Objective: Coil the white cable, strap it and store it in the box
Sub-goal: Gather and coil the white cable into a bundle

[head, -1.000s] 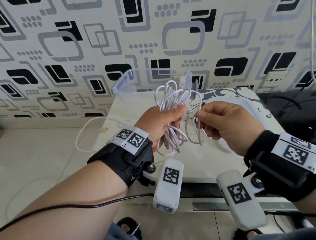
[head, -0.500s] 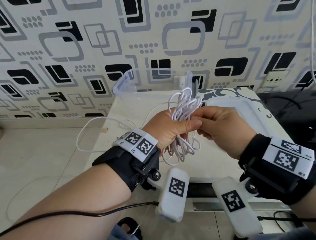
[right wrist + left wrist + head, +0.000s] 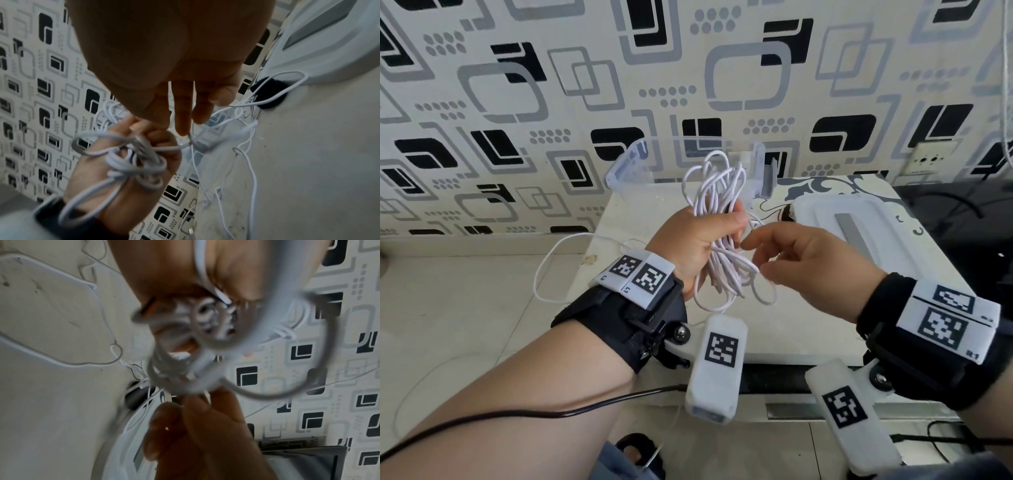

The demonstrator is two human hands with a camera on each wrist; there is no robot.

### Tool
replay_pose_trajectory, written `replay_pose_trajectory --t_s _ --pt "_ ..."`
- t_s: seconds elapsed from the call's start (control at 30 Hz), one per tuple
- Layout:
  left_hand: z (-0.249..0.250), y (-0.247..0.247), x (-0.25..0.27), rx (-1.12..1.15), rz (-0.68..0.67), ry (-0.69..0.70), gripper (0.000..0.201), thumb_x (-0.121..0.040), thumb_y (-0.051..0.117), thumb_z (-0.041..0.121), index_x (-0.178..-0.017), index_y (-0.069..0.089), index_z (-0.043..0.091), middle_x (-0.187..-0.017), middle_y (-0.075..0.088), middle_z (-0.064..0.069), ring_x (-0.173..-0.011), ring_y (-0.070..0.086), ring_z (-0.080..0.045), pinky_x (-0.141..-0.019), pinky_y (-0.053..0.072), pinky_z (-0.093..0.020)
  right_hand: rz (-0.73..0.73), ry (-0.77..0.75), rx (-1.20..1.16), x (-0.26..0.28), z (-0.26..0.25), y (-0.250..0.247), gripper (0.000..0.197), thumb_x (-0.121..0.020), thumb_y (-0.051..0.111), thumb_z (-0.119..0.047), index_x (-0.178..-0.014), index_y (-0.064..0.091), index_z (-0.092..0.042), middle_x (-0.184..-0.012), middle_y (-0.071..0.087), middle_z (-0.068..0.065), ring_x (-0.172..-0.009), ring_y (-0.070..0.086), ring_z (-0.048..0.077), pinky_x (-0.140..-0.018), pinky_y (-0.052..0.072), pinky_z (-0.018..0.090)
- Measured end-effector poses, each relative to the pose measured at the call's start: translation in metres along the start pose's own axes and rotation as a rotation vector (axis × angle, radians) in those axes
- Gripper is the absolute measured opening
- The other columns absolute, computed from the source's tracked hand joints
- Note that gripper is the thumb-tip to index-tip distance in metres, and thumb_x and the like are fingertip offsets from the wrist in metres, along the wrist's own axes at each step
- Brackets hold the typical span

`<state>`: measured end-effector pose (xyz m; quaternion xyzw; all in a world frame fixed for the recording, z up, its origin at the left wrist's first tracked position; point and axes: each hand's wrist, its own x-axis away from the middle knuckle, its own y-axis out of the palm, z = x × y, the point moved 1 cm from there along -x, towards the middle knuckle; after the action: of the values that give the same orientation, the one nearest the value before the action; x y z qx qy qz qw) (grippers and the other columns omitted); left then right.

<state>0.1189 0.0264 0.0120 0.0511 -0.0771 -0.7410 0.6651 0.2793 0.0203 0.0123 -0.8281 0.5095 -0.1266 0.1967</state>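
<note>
My left hand (image 3: 717, 236) grips the coiled white cable (image 3: 714, 186) round its middle, above the table. Loops stick out above the fist, and more loops hang below it. A loose tail (image 3: 551, 263) trails off the table's left edge. My right hand (image 3: 760, 257) hovers just right of the coil with relaxed, spread fingers and holds nothing. In the right wrist view a strand runs past its fingertips (image 3: 183, 128) towards the coil (image 3: 131, 162). The clear box (image 3: 631, 164) stands open at the back of the table. A black strap (image 3: 269, 94) lies beside the lid.
The box's white lid (image 3: 859, 222) lies on the right of the white table (image 3: 619, 222). The patterned wall is close behind, with a socket (image 3: 928, 162) at the right. A dark surface with black cables (image 3: 962, 205) borders the table's right side, and pale floor (image 3: 465, 291) lies to its left.
My right hand let go of the coil, opened its fingers and drew back a little to the right. The left hand keeps its grip, and the loops now stand higher.
</note>
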Motion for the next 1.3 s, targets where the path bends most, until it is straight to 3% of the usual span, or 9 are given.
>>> replay_pose_trajectory --t_s 0.13,0.23,0.4,0.53,0.67,0.77,0.93,1.17,1.3 --pt "0.001 0.001 0.001 -0.010 -0.019 0.027 0.014 -0.072 0.060 0.016 -0.059 0.060 0.022 -0.056 0.050 0.000 -0.059 0.052 -0.021 -0.054 0.045 -0.028 0.035 0.027 0.062 0.003 -0.002 0.004 0.034 -0.083 0.055 -0.004 -0.090 0.062 -0.036 -0.067 0.064 -0.018 -0.054 0.052 0.001 -0.049 0.044 0.014" --pt "0.003 -0.001 0.003 0.027 -0.017 0.032 0.016 -0.072 0.060 0.015 -0.059 0.062 0.024 -0.055 0.051 0.001 -0.049 0.055 -0.015 -0.049 0.047 -0.025 0.017 0.081 0.040 0.005 -0.005 0.004 0.042 -0.082 0.050 0.002 -0.103 0.059 -0.033 -0.082 0.069 -0.015 -0.064 0.065 0.006 -0.058 0.052 0.026" --pt "0.008 -0.001 0.007 0.042 -0.110 0.009 0.015 -0.073 0.059 0.013 -0.062 0.063 0.022 -0.054 0.051 0.001 -0.045 0.053 -0.013 -0.043 0.045 -0.022 0.012 0.175 0.231 0.007 -0.003 0.012 0.031 -0.085 0.048 -0.010 -0.107 0.063 -0.026 -0.082 0.071 -0.002 -0.063 0.065 0.014 -0.051 0.047 0.012" --pt "0.011 -0.001 0.009 0.037 -0.126 0.025 0.010 -0.074 0.058 0.011 -0.067 0.062 0.017 -0.053 0.051 0.002 -0.042 0.052 -0.013 -0.041 0.044 -0.021 0.117 0.340 0.112 0.001 0.006 0.005 0.022 -0.085 0.047 -0.010 -0.094 0.064 0.002 -0.067 0.068 0.002 -0.050 0.057 0.015 -0.049 0.044 0.022" --pt "0.011 -0.003 0.009 0.035 -0.122 0.033 0.007 -0.075 0.058 0.010 -0.069 0.060 0.015 -0.053 0.051 0.002 -0.041 0.052 -0.013 -0.042 0.045 -0.021 0.028 0.525 -0.092 -0.001 0.010 0.010 0.025 -0.092 0.049 -0.021 -0.099 0.058 0.001 -0.068 0.068 0.011 -0.051 0.056 0.021 -0.046 0.041 0.025" --pt "0.010 0.000 0.010 0.056 -0.139 0.030 0.011 -0.075 0.058 0.009 -0.067 0.062 0.017 -0.053 0.051 0.001 -0.041 0.052 -0.013 -0.042 0.045 -0.021 0.006 0.547 -0.285 -0.002 0.013 0.020 0.034 -0.095 0.048 -0.031 -0.103 0.056 0.001 -0.073 0.068 0.015 -0.055 0.060 0.023 -0.050 0.046 0.027" --pt "0.005 0.007 0.012 0.011 -0.190 0.005 0.010 -0.076 0.059 0.013 -0.067 0.061 0.017 -0.053 0.052 0.002 -0.043 0.053 -0.012 -0.043 0.045 -0.021 0.046 0.553 -0.623 -0.006 0.017 0.026 0.038 -0.096 0.044 -0.026 -0.116 0.054 0.004 -0.082 0.065 0.016 -0.059 0.064 0.021 -0.057 0.052 0.029" --pt "0.005 0.005 0.009 0.063 -0.121 -0.025 0.017 -0.075 0.060 0.018 -0.059 0.063 0.024 -0.054 0.050 0.002 -0.043 0.050 -0.012 -0.043 0.044 -0.022 0.191 0.548 -0.733 -0.009 0.013 0.018 0.024 -0.094 0.050 -0.018 -0.072 0.056 -0.009 -0.056 0.058 0.001 -0.044 0.056 0.010 -0.048 0.047 0.022" --pt "-0.004 -0.001 0.003 -0.014 0.085 -0.063 0.020 -0.067 0.068 0.027 -0.050 0.058 0.023 -0.054 0.047 -0.001 -0.043 0.044 -0.019 -0.053 0.039 -0.028 0.221 0.518 -0.701 -0.007 0.010 0.017 0.016 -0.091 0.049 -0.010 -0.077 0.057 -0.011 -0.048 0.050 -0.003 -0.043 0.050 0.011 -0.047 0.042 0.022"
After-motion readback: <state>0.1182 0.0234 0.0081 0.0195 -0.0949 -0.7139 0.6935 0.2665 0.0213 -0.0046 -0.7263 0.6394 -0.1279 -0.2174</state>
